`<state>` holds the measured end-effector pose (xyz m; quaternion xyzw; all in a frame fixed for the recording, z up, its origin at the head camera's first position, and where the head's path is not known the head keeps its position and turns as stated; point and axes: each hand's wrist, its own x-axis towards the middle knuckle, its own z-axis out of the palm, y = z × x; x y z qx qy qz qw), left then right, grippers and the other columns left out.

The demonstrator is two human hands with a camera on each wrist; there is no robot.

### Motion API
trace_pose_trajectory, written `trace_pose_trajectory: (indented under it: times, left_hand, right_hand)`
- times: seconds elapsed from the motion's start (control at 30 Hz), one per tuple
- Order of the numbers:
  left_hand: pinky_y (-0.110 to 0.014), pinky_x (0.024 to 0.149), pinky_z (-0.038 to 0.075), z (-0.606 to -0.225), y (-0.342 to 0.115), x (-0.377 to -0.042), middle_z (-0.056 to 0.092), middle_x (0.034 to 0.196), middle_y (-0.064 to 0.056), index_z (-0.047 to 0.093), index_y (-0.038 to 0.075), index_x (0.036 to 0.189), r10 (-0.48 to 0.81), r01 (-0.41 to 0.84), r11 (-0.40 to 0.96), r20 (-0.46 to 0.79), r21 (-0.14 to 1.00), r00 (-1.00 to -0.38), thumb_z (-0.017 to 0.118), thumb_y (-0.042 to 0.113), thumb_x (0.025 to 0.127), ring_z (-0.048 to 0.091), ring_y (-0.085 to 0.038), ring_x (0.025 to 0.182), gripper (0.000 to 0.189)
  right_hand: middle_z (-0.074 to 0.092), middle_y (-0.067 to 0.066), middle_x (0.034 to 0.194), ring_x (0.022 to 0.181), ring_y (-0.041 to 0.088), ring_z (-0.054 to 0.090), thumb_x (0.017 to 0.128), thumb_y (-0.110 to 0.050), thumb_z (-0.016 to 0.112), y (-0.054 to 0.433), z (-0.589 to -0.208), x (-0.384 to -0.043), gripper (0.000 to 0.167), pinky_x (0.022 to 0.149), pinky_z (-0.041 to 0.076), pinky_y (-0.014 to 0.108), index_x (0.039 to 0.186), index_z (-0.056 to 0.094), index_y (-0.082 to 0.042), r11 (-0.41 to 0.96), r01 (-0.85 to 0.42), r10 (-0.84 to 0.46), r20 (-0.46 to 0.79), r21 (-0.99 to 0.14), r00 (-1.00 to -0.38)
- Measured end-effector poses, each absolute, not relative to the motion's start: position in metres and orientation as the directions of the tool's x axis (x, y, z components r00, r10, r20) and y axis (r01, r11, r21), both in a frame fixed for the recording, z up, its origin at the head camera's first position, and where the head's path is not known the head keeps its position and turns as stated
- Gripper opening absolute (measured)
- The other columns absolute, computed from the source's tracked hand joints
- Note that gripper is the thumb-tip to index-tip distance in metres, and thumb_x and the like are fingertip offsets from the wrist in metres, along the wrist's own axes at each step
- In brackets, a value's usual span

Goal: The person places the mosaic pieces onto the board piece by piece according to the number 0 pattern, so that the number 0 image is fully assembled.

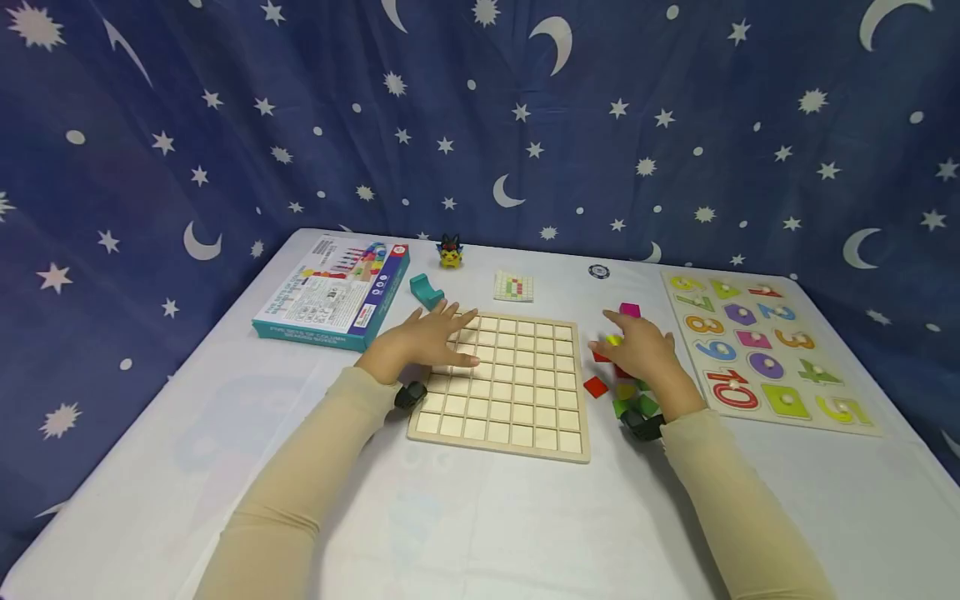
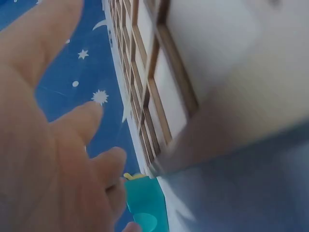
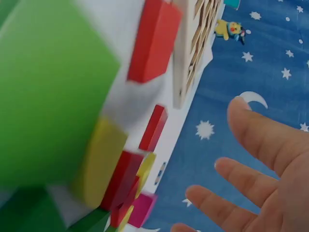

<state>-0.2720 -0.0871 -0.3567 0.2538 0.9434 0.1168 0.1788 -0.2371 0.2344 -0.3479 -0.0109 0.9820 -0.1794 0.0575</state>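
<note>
A wooden grid board point(image 1: 502, 387) with raised square cells lies in the middle of the table. My left hand point(image 1: 423, 340) hovers over its upper left part with fingers spread, holding nothing; in the left wrist view the board's cells point(image 2: 166, 87) show beside the fingers. To the board's right is a loose pile of coloured blocks, among them a red block point(image 1: 596, 387), a green block point(image 1: 647, 406) and a magenta block point(image 1: 630, 310). My right hand point(image 1: 637, 346) is above this pile, fingers apart and empty, hiding part of it. A large green block point(image 3: 53, 92) fills the right wrist view's left side.
A teal boxed set point(image 1: 330, 292) lies at the back left, with a teal curved piece point(image 1: 426, 292) beside it. Behind the board are a small pattern card point(image 1: 513, 287), a yellow figurine point(image 1: 450, 252) and a round chip point(image 1: 599, 272). A number puzzle board point(image 1: 765, 350) lies on the right.
</note>
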Motion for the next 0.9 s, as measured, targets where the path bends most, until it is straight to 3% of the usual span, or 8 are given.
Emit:
trace_pose_trajectory:
  times: [0.2,0.4,0.53,0.77,0.9]
  left_hand:
    - [-0.053,0.113,-0.001,-0.358,-0.093,-0.276,0.003,0.155,-0.013,0.009,0.019,0.150,0.496,0.398,0.864,-0.381,0.308,-0.781,0.058,0.058,0.081,-0.008,-0.029,0.142,0.093]
    - [-0.051,0.114,0.000,-0.362,-0.097,-0.281,0.001,0.155,-0.012,0.009,0.017,0.149,0.507,0.371,0.852,-0.402,0.370,-0.763,0.059,0.054,0.083,-0.008,-0.029,0.142,0.091]
    - [-0.052,0.114,0.001,-0.365,-0.098,-0.284,-0.002,0.155,-0.010,0.006,0.017,0.150,0.523,0.371,0.841,-0.417,0.393,-0.744,0.058,0.054,0.083,-0.009,-0.027,0.142,0.091]
    - [-0.051,0.114,0.004,-0.364,-0.098,-0.285,-0.001,0.155,-0.015,0.009,0.013,0.149,0.578,0.458,0.813,-0.399,0.360,-0.712,0.061,0.048,0.084,-0.008,-0.029,0.142,0.091]
    - [-0.051,0.114,0.005,-0.365,-0.097,-0.285,0.001,0.155,-0.014,0.011,0.014,0.149,0.582,0.461,0.809,-0.390,0.364,-0.713,0.062,0.048,0.083,-0.007,-0.029,0.142,0.090]
  right_hand:
    - [0.042,0.026,0.137,0.128,0.047,0.031,0.087,-0.028,0.060,0.241,-0.352,-0.240,0.058,0.103,0.007,0.070,0.138,0.042,-0.009,0.924,0.090,0.010,-0.210,-0.372,-0.978]
    - [0.038,0.026,0.139,0.122,0.043,0.036,0.088,-0.020,0.059,0.247,-0.357,-0.247,0.053,0.103,0.027,0.061,0.137,0.044,-0.007,0.904,0.161,0.041,-0.295,-0.396,-0.955]
    - [0.044,0.025,0.136,0.118,0.039,0.042,0.089,-0.015,0.058,0.248,-0.357,-0.256,0.049,0.102,0.035,0.054,0.135,0.046,-0.004,0.914,0.141,0.023,-0.297,-0.380,-0.955]
    - [0.050,0.024,0.127,0.101,0.032,0.050,0.087,-0.003,0.056,0.249,-0.357,-0.267,0.047,0.091,0.048,0.042,0.133,0.048,-0.003,0.921,0.148,0.031,-0.312,-0.360,-0.950]
    - [0.051,0.023,0.124,0.096,0.030,0.050,0.085,0.000,0.056,0.247,-0.358,-0.268,0.050,0.086,0.049,0.039,0.134,0.048,-0.004,0.922,0.162,0.036,-0.341,-0.351,-0.940]
